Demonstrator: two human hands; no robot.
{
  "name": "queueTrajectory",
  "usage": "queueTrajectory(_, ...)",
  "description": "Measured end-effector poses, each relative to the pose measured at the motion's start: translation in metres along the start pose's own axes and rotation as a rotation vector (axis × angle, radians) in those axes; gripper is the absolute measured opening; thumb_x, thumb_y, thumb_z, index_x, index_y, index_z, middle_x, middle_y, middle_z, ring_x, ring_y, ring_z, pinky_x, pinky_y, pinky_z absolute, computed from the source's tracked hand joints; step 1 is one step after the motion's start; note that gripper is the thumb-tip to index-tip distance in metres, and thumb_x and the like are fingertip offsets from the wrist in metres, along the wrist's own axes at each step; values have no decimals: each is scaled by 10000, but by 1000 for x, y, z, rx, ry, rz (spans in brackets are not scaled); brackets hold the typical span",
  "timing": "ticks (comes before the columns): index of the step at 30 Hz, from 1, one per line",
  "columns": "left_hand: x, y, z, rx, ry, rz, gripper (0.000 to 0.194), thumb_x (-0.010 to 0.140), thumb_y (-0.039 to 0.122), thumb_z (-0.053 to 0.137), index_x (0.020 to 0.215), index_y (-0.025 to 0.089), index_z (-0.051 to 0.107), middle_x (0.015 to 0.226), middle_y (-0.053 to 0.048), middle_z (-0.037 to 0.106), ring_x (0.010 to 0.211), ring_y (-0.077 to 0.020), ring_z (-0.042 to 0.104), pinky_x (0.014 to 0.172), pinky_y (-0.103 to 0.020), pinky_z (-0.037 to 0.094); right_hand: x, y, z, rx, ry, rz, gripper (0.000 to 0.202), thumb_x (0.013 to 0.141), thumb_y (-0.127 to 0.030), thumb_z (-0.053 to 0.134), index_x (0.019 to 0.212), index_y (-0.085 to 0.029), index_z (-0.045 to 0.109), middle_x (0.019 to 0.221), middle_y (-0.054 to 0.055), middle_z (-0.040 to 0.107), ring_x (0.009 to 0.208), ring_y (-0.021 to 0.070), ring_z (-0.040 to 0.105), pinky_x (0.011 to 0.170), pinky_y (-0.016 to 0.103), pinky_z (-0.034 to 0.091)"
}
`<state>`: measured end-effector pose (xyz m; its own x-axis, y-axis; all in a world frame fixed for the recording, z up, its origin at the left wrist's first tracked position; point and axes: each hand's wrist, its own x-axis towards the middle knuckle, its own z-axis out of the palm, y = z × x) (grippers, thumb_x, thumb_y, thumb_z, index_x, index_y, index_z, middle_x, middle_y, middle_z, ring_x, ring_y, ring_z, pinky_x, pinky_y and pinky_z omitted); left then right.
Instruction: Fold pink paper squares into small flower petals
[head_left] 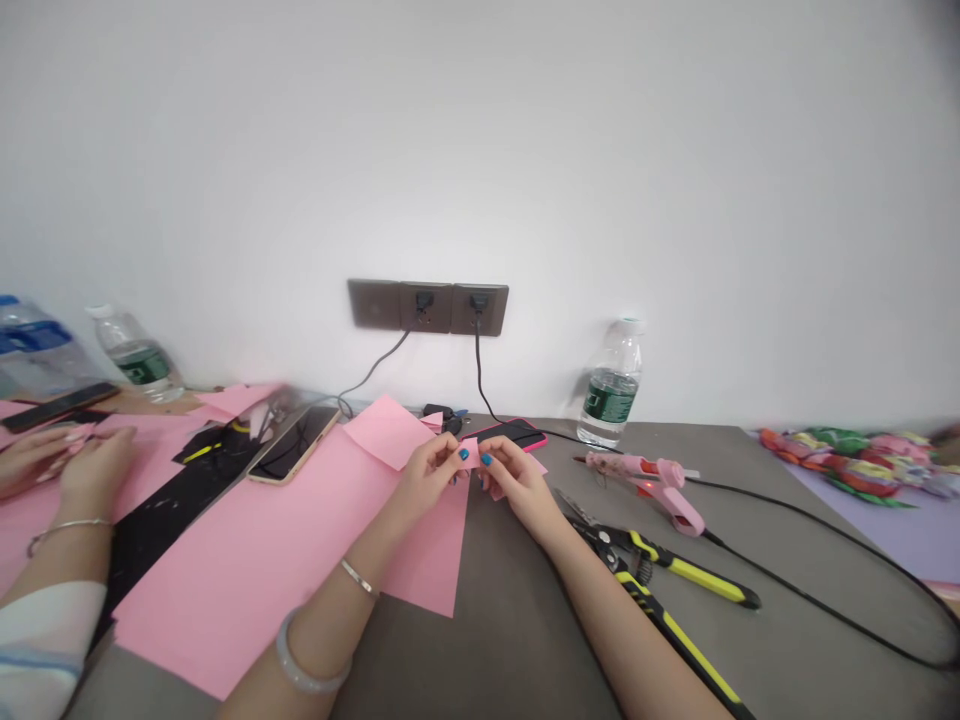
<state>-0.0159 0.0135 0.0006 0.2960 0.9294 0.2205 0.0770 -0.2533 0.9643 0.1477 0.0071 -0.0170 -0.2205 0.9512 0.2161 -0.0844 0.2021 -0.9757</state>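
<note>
Between my two hands is a small piece of pink paper (471, 453), pinched at both sides. My left hand (435, 468) has its thumb and fingers closed on the left side of the piece. On the other side, my right hand (517, 478) grips it with thumb and fingertips. Below and to the left lie large pink paper sheets (300, 540), with a smaller pink sheet (388, 430) on top. Just behind my right hand, a phone with a pink case (514, 434) is partly hidden.
Right of my hands rest a pink glue gun (660, 480) with a black cable and yellow-black pliers (637, 560). A water bottle (611, 385) stands by the wall. Another phone (294, 445) lies left. A co-worker's hands (94, 465) hold pink paper. Colourful crafted pieces (870, 465) sit far right.
</note>
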Motion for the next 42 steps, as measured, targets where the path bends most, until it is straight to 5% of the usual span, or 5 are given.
queueTrajectory(9,2,-3,3,40,19,-26,252,844,405,573,732,181,597,674,9,582,612,-129,542,553,-224,402,3,4,-2,45,150,-82,293,771,-448,712,907,-208,612,761,30,658,634,170,620,590,300,510)
queueTrajectory(17,1,-6,0,92,111,-31,210,837,330,569,774,164,682,728,-27,674,634,-145,570,547,-230,412,1,-1,-1,-282,208,-263,146,803,-314,675,914,-221,697,921,63,608,699,169,565,622,311,482)
queueTrajectory(28,-3,0,4,191,250,96,126,816,312,664,853,218,740,878,-47,711,832,-197,655,695,-283,544,4,4,2,91,203,-21,313,721,-463,740,876,-204,659,849,58,702,769,215,666,735,359,557)
queueTrajectory(36,-6,3,7,238,159,156,109,789,267,690,890,227,697,910,-32,659,729,-145,632,633,-251,559,4,2,6,165,149,60,411,661,-488,797,967,-221,732,925,65,751,902,273,680,826,420,555)
queueTrajectory(42,-4,5,5,78,94,74,200,777,246,697,970,194,698,1005,-70,686,807,-176,673,738,-309,572,4,3,2,225,178,92,360,665,-462,799,917,-208,759,872,47,746,771,203,681,737,344,565)
